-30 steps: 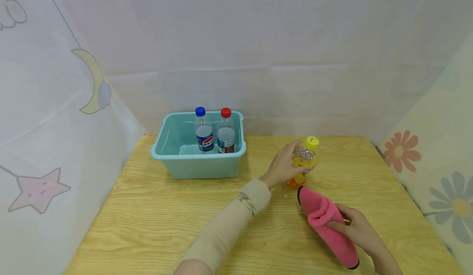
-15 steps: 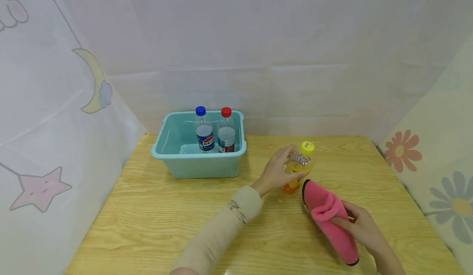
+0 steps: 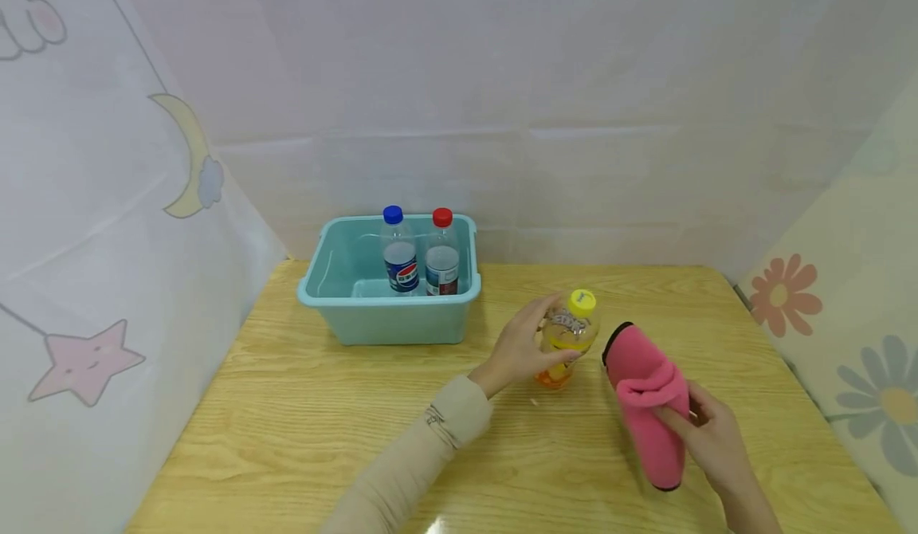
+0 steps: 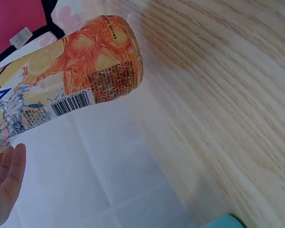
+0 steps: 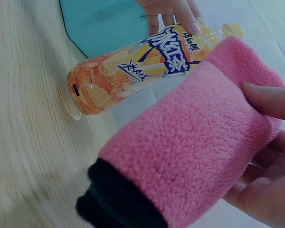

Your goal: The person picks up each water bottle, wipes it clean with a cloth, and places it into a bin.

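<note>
My left hand (image 3: 518,349) grips a clear plastic drink bottle (image 3: 569,338) round its upper part, right of the table's middle. The bottle has a yellow cap and an orange and yellow label with fruit on it. It tilts slightly, its base close over the wood in the right wrist view. My right hand (image 3: 719,442) pinches a folded pink fleecy cloth (image 3: 649,406) with black edging, thumb on top. A small white tag (image 4: 21,38) shows on that edging in the left wrist view. Bottle and cloth are apart in the head view.
A light-blue plastic basin (image 3: 387,323) stands at the back left of the wooden table (image 3: 287,430). Inside are two upright bottles, one blue-capped (image 3: 400,255) and one red-capped (image 3: 441,257). A pale printed curtain (image 3: 488,80) encloses the back and sides.
My left hand has drawn the bottle left and toward me. My right hand has moved the cloth slightly right and away from me, turning it more upright in the head view.
</note>
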Motion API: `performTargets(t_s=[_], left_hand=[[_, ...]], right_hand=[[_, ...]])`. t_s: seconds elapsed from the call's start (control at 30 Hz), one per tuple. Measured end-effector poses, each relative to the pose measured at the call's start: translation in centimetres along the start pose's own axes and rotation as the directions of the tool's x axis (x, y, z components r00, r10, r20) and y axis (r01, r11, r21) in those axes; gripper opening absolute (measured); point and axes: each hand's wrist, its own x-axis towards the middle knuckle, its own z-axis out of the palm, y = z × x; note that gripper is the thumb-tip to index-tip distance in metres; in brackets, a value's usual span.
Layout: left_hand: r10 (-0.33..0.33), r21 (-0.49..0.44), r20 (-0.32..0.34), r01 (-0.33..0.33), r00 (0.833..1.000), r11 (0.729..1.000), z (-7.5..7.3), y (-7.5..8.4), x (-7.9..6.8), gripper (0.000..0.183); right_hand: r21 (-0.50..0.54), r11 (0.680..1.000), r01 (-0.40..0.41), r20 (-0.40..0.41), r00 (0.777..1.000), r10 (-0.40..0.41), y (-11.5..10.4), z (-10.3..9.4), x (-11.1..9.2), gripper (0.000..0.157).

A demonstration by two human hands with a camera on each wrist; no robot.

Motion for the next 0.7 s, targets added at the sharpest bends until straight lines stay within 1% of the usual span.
performTargets(t_s=[0.07, 0.1, 0.2, 0.27, 0.3, 0.4, 0.5, 0.57, 0.7], left_hand=[[-0.016, 0.000, 0.001, 0.016, 1.000, 1.000, -0.3, 0.0, -0.3, 0.081], [-0.024, 0.007, 0.003, 0.024, 1.000, 1.000, -0.5, 0.0, -0.5, 0.081], [-0.030, 0.016, 0.001, 0.030, 1.000, 0.999, -1.1, -0.1, -1.0, 0.080], [-0.024, 0.012, -0.002, 0.024, 1.000, 1.000, -1.5, -0.1, -1.3, 0.079], [-0.020, 0.010, -0.003, 0.020, 1.000, 1.000, -1.6, -0.1, -1.6, 0.079], [-0.014, -0.012, 0.000, 0.014, 1.000, 1.000, -1.9, -0.2, -2.2, 0.078], [-0.013, -0.013, 0.012, 0.014, 1.000, 1.000, -2.3, -0.1, -2.9, 0.079], [-0.014, -0.010, 0.018, 0.014, 1.000, 1.000, -2.6, 0.0, -3.2, 0.079], [-0.007, -0.012, 0.009, 0.007, 1.000, 1.000, -3.1, 0.0, -3.8, 0.079]], right_hand=[[0.106, 0.994, 0.016, -0.041, 0.999, -0.012, 0.0, 0.2, 0.0, 0.043], [0.163, 0.986, 0.026, -0.060, 0.998, -0.017, 0.0, 0.4, 0.0, 0.045], [0.298, 0.953, 0.058, -0.123, 0.992, -0.022, -0.1, 0.7, 0.0, 0.049], [0.359, 0.931, 0.074, -0.163, 0.987, -0.015, -0.2, 1.0, 0.1, 0.048], [0.375, 0.924, 0.078, -0.180, 0.984, -0.010, -0.2, 1.1, 0.1, 0.047], [0.390, 0.917, 0.080, -0.221, 0.975, 0.008, -0.4, 1.5, 0.1, 0.043], [0.394, 0.916, 0.082, -0.227, 0.974, 0.010, -0.5, 1.8, 0.2, 0.041], [0.417, 0.904, 0.097, -0.229, 0.973, 0.001, -0.6, 2.2, 0.2, 0.042], [0.468, 0.870, 0.153, -0.217, 0.975, -0.055, -0.6, 2.9, 0.4, 0.045]])
